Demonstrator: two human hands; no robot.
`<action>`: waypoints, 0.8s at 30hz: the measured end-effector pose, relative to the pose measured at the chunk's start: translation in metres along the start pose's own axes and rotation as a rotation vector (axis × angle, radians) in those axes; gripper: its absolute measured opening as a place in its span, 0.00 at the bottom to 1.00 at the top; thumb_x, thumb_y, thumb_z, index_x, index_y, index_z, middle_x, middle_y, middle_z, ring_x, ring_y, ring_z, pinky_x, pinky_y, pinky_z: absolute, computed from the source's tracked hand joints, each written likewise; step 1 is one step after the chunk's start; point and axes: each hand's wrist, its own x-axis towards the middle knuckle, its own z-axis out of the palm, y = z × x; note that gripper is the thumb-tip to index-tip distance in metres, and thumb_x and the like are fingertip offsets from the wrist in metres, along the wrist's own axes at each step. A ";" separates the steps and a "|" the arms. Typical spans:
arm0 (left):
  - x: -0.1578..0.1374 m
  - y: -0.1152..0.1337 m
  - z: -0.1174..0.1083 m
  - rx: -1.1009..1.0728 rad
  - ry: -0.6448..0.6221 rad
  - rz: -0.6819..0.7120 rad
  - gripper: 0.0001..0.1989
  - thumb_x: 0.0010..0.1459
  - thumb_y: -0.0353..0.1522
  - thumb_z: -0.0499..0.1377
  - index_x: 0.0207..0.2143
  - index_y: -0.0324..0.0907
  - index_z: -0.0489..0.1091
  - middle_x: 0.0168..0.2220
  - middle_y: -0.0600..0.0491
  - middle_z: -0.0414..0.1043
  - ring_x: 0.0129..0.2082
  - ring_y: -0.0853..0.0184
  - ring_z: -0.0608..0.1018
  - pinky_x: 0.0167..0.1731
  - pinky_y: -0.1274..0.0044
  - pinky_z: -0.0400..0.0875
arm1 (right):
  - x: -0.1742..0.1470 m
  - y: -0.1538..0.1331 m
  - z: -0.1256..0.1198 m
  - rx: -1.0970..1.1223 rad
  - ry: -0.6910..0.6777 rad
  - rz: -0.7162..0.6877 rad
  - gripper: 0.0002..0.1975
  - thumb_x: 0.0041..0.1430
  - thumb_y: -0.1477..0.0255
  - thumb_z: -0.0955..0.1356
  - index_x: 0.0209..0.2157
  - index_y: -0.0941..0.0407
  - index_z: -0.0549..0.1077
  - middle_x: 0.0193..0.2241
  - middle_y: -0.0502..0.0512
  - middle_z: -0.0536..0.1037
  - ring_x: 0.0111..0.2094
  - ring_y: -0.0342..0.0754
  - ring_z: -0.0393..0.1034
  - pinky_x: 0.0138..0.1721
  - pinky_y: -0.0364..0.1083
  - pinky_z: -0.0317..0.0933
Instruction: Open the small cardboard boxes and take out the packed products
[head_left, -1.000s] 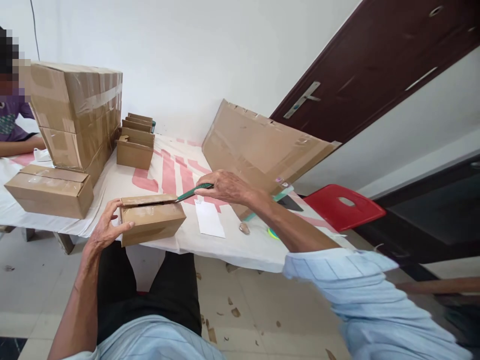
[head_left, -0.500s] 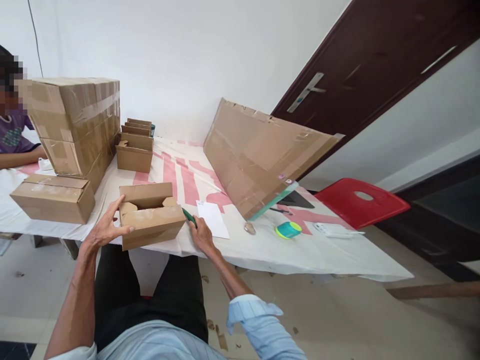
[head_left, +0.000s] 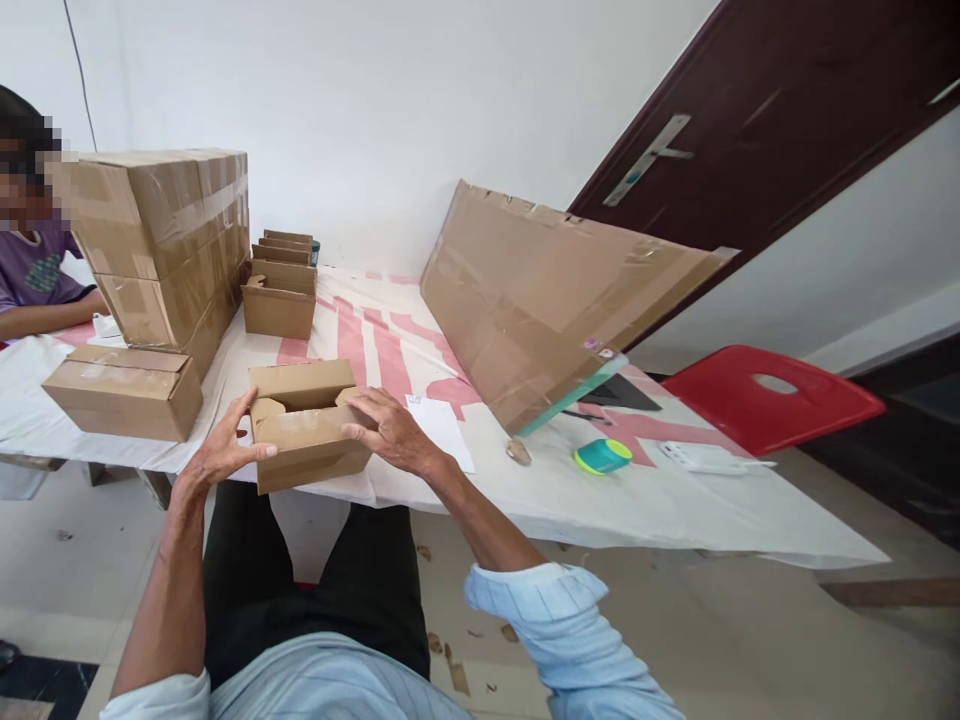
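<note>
A small brown cardboard box sits at the table's near edge, its top flaps partly raised over a dark gap. My left hand grips its left end, thumb on the front face and fingers along the side. At the other end, my right hand holds the upper right corner, with fingers over the side flap and thumb toward the front. The inside of the box is mostly hidden. A white sheet of paper lies just beyond my right hand.
Left stand a closed box and a tall stack of taped boxes, with a person behind. Open boxes line up farther back. Rightward are a leaning cardboard sheet, a tape roll and a red chair.
My right hand has let go of the green-handled tool, which is now out of sight, and has moved up onto the box's right end. My left hand stays at the left end.
</note>
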 end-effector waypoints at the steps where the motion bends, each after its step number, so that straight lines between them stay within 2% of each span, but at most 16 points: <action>1: 0.000 -0.001 0.000 -0.018 0.008 -0.005 0.56 0.52 0.59 0.68 0.76 0.47 0.54 0.76 0.41 0.55 0.72 0.39 0.64 0.62 0.55 0.72 | 0.000 -0.006 -0.002 -0.026 -0.002 -0.020 0.16 0.71 0.60 0.69 0.54 0.52 0.78 0.49 0.61 0.80 0.51 0.59 0.73 0.55 0.57 0.69; 4: -0.001 -0.003 0.001 -0.039 0.062 -0.019 0.48 0.62 0.62 0.56 0.74 0.45 0.59 0.76 0.43 0.56 0.75 0.42 0.59 0.71 0.55 0.62 | -0.010 -0.015 -0.001 -0.132 0.125 -0.077 0.11 0.70 0.64 0.70 0.51 0.52 0.77 0.46 0.62 0.80 0.49 0.59 0.73 0.51 0.57 0.70; 6: -0.002 -0.001 0.002 -0.025 0.072 -0.028 0.46 0.64 0.62 0.53 0.74 0.44 0.59 0.76 0.44 0.55 0.76 0.44 0.57 0.73 0.55 0.56 | -0.024 -0.017 0.003 -0.210 0.219 -0.134 0.05 0.70 0.69 0.69 0.45 0.52 0.77 0.42 0.61 0.80 0.45 0.58 0.74 0.48 0.56 0.70; 8: -0.003 0.002 0.002 -0.004 0.033 -0.045 0.49 0.62 0.60 0.57 0.76 0.45 0.54 0.77 0.44 0.53 0.76 0.44 0.58 0.71 0.56 0.61 | -0.041 -0.019 0.011 -0.265 0.263 -0.206 0.04 0.69 0.75 0.69 0.42 0.52 0.77 0.40 0.60 0.80 0.42 0.57 0.74 0.45 0.56 0.70; 11: -0.004 0.007 0.003 0.039 -0.031 -0.047 0.59 0.54 0.57 0.67 0.78 0.45 0.47 0.78 0.42 0.49 0.74 0.42 0.61 0.65 0.57 0.69 | -0.062 -0.024 0.025 -0.278 0.282 -0.282 0.08 0.66 0.79 0.69 0.43 0.53 0.77 0.41 0.60 0.79 0.42 0.56 0.73 0.42 0.55 0.70; 14: -0.004 0.008 0.004 0.088 -0.051 -0.010 0.64 0.49 0.55 0.72 0.79 0.45 0.45 0.77 0.40 0.50 0.73 0.41 0.61 0.67 0.57 0.67 | -0.072 -0.029 0.032 -0.247 0.317 -0.283 0.08 0.66 0.76 0.71 0.46 0.53 0.77 0.43 0.62 0.80 0.45 0.58 0.73 0.45 0.57 0.70; 18: -0.005 0.007 0.006 0.106 -0.044 0.008 0.66 0.47 0.53 0.74 0.79 0.45 0.44 0.77 0.40 0.49 0.74 0.41 0.61 0.68 0.57 0.66 | -0.060 -0.032 0.019 -0.131 0.223 -0.243 0.05 0.70 0.68 0.71 0.43 0.53 0.78 0.41 0.61 0.80 0.43 0.57 0.73 0.44 0.56 0.71; 21: -0.006 0.009 0.007 0.077 -0.039 -0.013 0.66 0.46 0.52 0.74 0.79 0.45 0.44 0.77 0.40 0.49 0.74 0.41 0.60 0.66 0.58 0.68 | -0.035 -0.031 0.007 -0.051 0.110 -0.218 0.09 0.74 0.70 0.66 0.44 0.53 0.80 0.43 0.60 0.82 0.46 0.55 0.74 0.48 0.55 0.71; 24: -0.007 0.009 0.008 0.059 -0.025 -0.031 0.67 0.45 0.52 0.75 0.79 0.44 0.44 0.77 0.39 0.49 0.74 0.40 0.60 0.66 0.57 0.69 | -0.007 -0.028 0.004 -0.106 -0.055 -0.236 0.12 0.75 0.70 0.64 0.46 0.53 0.81 0.45 0.59 0.84 0.50 0.56 0.74 0.53 0.56 0.69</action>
